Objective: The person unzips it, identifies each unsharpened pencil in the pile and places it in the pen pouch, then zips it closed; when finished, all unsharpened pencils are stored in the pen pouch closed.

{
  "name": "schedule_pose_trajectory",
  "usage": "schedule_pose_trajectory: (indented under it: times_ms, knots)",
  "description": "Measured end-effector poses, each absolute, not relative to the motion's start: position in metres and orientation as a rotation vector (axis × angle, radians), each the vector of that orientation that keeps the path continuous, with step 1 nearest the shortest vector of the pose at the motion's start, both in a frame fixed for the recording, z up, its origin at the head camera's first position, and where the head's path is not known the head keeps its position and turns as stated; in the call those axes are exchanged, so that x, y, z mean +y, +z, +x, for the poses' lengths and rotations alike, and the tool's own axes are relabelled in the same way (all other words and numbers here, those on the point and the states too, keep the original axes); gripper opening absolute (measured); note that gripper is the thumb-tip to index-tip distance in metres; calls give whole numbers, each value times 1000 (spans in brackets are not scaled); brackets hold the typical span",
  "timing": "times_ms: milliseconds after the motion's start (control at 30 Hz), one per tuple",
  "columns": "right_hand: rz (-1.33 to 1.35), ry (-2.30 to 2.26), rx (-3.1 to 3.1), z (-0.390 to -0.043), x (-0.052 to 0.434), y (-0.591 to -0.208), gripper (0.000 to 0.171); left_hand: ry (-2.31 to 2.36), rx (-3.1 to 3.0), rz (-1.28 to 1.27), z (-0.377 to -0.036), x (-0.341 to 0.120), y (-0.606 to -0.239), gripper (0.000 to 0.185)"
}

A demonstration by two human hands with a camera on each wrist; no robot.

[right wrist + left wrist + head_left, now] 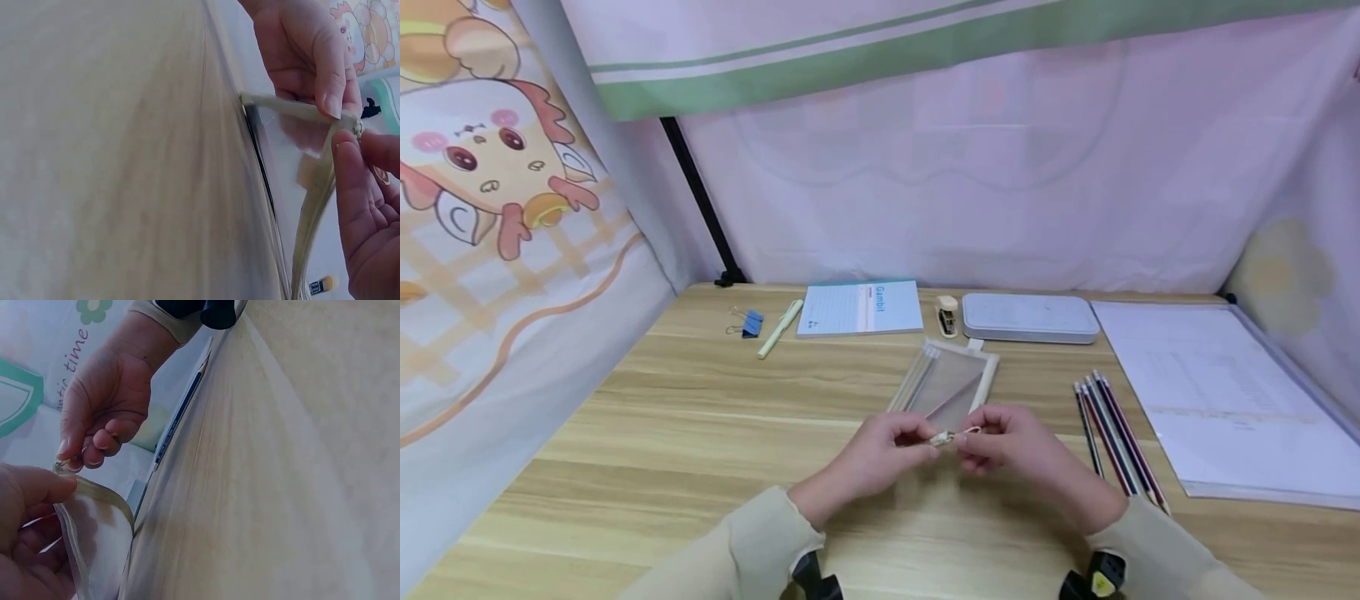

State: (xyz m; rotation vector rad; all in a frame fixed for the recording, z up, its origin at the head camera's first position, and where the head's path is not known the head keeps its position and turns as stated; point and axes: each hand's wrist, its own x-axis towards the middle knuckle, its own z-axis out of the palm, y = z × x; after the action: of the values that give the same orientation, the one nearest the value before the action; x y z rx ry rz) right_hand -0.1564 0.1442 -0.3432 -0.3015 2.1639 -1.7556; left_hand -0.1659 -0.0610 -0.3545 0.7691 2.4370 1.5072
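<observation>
A see-through mesh zip pouch (953, 377) with cream edging lies in front of both hands, its near edge lifted off the table. My left hand (876, 454) pinches the pouch's near corner between thumb and forefinger. Close beside it, my right hand (1018, 442) pinches the zipper pull, whose small cord loop (380, 175) sticks out by the fingers in the right wrist view. In the left wrist view the thumbs and fingertips of both hands meet at the corner, and the raised mesh side (100, 537) hangs below. A thin pinkish strip (953, 395) shows through the mesh.
Several pencils (1116, 429) lie right of my right hand, beside a stack of paper (1217, 400). Along the back are blue binder clips (751, 322), a pale pen (780, 329), a Gambit notebook (859, 310), a stapler (947, 317) and a flat tin case (1030, 318).
</observation>
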Motion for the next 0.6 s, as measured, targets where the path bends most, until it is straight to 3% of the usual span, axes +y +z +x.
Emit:
schedule_pose_trajectory:
  times_ms: [600]
  knots:
    - [-157, -1686, 2205, -183, 171, -347, 13, 1493, 2392, 758, -168, -69, -347, 5]
